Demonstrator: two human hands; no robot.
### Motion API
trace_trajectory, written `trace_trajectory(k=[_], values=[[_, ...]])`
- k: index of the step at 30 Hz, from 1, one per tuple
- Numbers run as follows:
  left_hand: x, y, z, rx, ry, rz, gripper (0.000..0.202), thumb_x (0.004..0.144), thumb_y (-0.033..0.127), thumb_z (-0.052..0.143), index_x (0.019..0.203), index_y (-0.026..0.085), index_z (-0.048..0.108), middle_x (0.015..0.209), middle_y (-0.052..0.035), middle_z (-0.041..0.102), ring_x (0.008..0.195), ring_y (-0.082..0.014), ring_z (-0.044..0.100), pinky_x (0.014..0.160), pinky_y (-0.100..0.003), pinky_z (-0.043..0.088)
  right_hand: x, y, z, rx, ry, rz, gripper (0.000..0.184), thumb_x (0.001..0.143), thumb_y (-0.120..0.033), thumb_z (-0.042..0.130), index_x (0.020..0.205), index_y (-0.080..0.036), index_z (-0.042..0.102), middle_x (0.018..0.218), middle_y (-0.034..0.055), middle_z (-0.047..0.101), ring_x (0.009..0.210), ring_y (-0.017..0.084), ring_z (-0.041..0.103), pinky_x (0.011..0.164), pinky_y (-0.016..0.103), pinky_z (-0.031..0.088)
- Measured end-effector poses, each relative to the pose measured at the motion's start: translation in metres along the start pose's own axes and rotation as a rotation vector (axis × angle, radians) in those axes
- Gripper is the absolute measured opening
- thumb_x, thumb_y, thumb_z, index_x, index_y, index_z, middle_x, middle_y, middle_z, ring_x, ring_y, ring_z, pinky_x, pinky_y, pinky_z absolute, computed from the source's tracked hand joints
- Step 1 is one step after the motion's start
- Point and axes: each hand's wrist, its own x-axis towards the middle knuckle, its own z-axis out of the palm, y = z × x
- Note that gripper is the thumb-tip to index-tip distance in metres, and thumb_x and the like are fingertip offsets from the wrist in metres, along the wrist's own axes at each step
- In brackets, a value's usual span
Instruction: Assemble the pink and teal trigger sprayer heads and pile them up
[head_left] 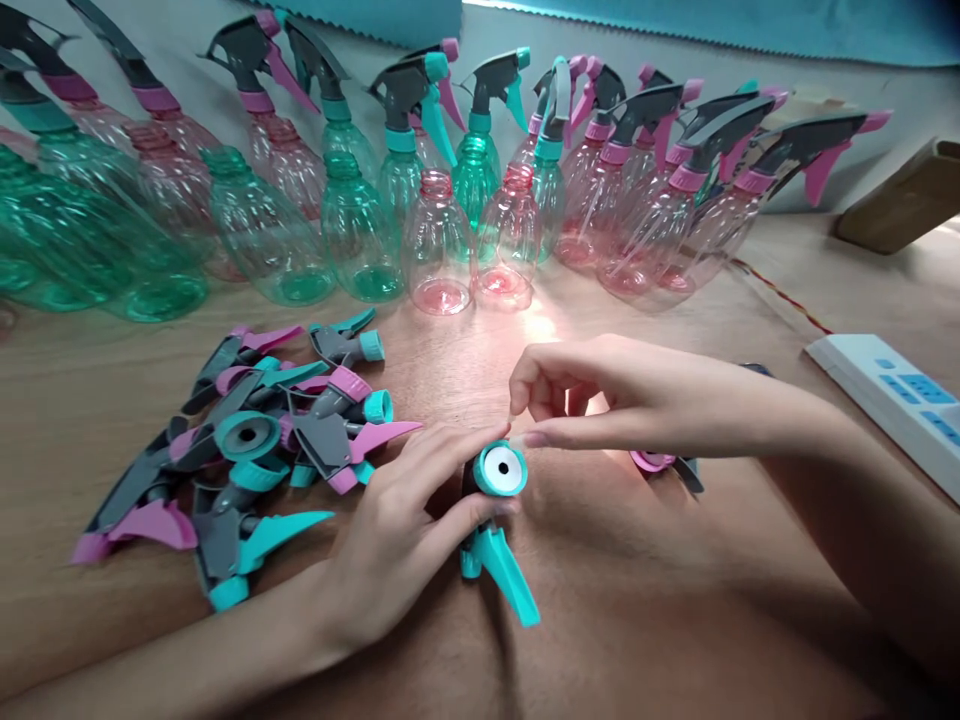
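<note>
My left hand [405, 510] grips a grey and teal trigger spray head [504, 575] above the wooden table, between thumb and fingers. Its screw collar [502, 468] faces up, showing a white disc with a dark hole inside, and the teal trigger points down toward me. At the collar's far edge is my right hand [585, 395], its fingers curled and the thumb and forefinger tips close together. Whatever lies between those tips, if anything, is too small to make out. To the left, a pile of loose spray heads [247, 435] in grey, pink and teal lies on the table.
Green and pink clear bottles [442, 250] stand in rows at the back, several with spray heads on. Under my right forearm lies a pink-collared spray head [652, 460]. At right are a white power strip [892, 385] and a brown block-shaped object [904, 195].
</note>
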Motion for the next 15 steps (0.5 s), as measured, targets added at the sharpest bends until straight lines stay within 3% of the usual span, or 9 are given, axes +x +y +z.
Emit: trace_trajectory(k=[7, 15], values=[[-0.0018, 0.0002, 0.0005, -0.021, -0.015, 0.024, 0.038, 0.089, 0.019, 0.058, 0.125, 0.028, 0.051, 0.105, -0.0002, 0.061, 0.097, -0.0162, 0.056, 0.088, -0.031, 0.043, -0.0013, -0.0095, 0.0019, -0.084, -0.06, -0.083, 0.011, 0.087, -0.03, 0.058, 0.086, -0.021, 0.064, 0.075, -0.0046, 0.065, 0.061, 0.008, 0.058, 0.052, 0.019, 0.041], [0.0008, 0.0024, -0.0014, -0.02, -0.043, 0.044, 0.029, 0.088, 0.017, 0.06, 0.116, 0.024, 0.057, 0.109, -0.0002, 0.062, 0.1, -0.0162, 0.056, 0.092, -0.031, 0.041, -0.0017, -0.0093, 0.0064, -0.134, -0.024, -0.125, 0.01, 0.086, -0.028, 0.057, 0.089, -0.021, 0.063, 0.078, -0.0024, 0.066, 0.064, 0.009, 0.057, 0.055, 0.022, 0.043]])
